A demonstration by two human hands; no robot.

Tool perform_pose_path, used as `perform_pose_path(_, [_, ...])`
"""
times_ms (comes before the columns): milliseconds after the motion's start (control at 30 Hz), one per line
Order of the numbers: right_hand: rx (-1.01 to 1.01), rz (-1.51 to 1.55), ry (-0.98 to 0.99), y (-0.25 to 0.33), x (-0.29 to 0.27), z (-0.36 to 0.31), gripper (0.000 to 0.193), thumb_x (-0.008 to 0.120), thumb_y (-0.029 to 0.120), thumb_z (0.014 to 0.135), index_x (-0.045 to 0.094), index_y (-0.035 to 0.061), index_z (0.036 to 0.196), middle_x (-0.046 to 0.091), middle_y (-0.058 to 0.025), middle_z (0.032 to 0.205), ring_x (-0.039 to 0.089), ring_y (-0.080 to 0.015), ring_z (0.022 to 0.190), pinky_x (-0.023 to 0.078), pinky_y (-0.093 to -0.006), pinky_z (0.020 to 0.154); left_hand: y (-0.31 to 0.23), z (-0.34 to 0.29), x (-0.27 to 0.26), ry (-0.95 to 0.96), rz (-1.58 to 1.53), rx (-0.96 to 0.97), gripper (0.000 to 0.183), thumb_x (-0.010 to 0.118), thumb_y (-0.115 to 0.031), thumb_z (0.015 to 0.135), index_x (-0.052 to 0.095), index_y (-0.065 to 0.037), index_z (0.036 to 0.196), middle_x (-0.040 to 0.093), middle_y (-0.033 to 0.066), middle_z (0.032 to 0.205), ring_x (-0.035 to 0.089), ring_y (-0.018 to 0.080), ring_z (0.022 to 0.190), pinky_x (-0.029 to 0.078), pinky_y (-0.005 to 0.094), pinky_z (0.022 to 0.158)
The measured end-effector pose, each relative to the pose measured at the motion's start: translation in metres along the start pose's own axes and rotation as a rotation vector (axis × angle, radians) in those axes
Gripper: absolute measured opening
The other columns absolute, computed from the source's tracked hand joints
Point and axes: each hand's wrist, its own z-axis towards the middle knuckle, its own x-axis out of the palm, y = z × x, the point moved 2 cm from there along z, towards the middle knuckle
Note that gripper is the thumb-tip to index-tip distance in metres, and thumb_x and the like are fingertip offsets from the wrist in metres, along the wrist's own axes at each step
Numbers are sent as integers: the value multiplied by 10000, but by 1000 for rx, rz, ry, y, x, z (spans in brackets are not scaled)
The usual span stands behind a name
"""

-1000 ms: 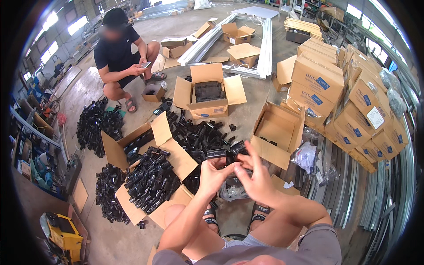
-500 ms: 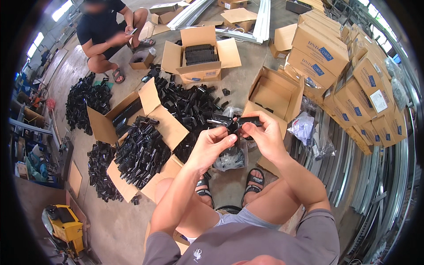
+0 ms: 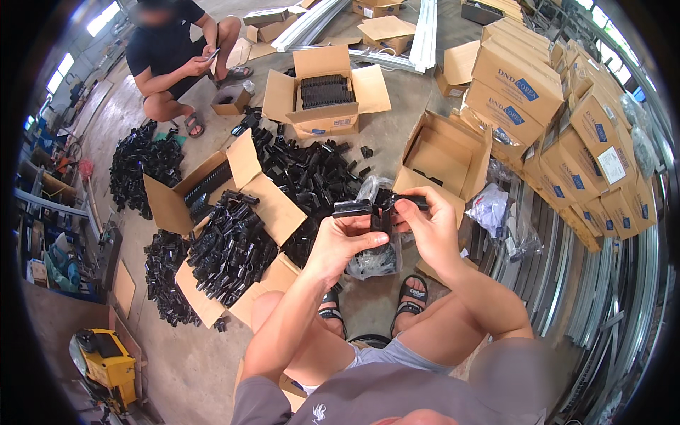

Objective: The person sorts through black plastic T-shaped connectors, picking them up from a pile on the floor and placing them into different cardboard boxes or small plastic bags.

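Note:
My left hand (image 3: pixel 343 244) is closed, thumb and fingers pinching a glossy black bracket-like part (image 3: pixel 353 208). Beside it, my right hand (image 3: pixel 431 221) grips a darker black piece (image 3: pixel 412 202) between thumb and fingers. The two pieces meet in front of my knees; whether they are joined I cannot tell. Below my hands a clear plastic bag (image 3: pixel 375 263) with dark contents lies on the floor, partly covered. Just beyond is a large heap of similar black parts (image 3: pixel 319 170).
An open carton (image 3: pixel 159 202) at the left has more black parts heaped by it. Another carton (image 3: pixel 326 124) holds stacked black pieces; an open box (image 3: pixel 446 152) stands at the right. Stacked cartons (image 3: pixel 517 78) and metal profiles (image 3: pixel 559 262) line the right. A person (image 3: pixel 166 53) squats far left.
The black part in my left hand has turned, so a broader flat side and a downward leg show. Both hands have shifted slightly. The squatting person's hand has moved on the phone.

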Motion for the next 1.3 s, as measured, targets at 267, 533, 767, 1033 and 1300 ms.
perform_pose_path(267, [27,9,35,-9,5,3,369,765,215,893,603,-55,1085,706,-108,904,689,-116,767,576,-245,642,6,2,-8,-28,-15,-37,338,806,-41,801,708,33,1116,733,77,1024,667,113,912,521,277,870])
perform_pose_path(533, [54,-5,81,-14,6,5,383,752,246,905,598,-57,1082,708,-122,923,698,-130,786,585,-255,659,-4,1,-11,0,213,-15,319,782,-42,828,695,59,1118,728,97,1025,667,114,918,531,284,865])
perform_pose_path(767, [52,35,36,-15,9,2,393,743,262,911,595,-52,1096,717,-136,934,718,-161,792,584,-254,666,-11,-2,-11,-11,294,35,333,778,-36,831,683,72,1131,727,103,1027,663,120,917,532,290,865])
perform_pose_path(1033, [67,26,42,-22,10,5,392,733,274,919,596,-47,1098,721,-133,929,717,-160,788,578,-258,667,-2,1,-14,-1,179,55,321,764,-8,831,681,65,1132,720,97,1032,663,122,915,525,288,864])
perform_pose_path(1300, [30,-56,91,-31,9,7,411,700,313,944,585,-12,1168,659,-31,896,608,-65,790,487,-217,697,-1,1,-16,-74,151,-27,180,750,-8,846,660,12,1001,686,56,961,644,109,891,519,262,797])
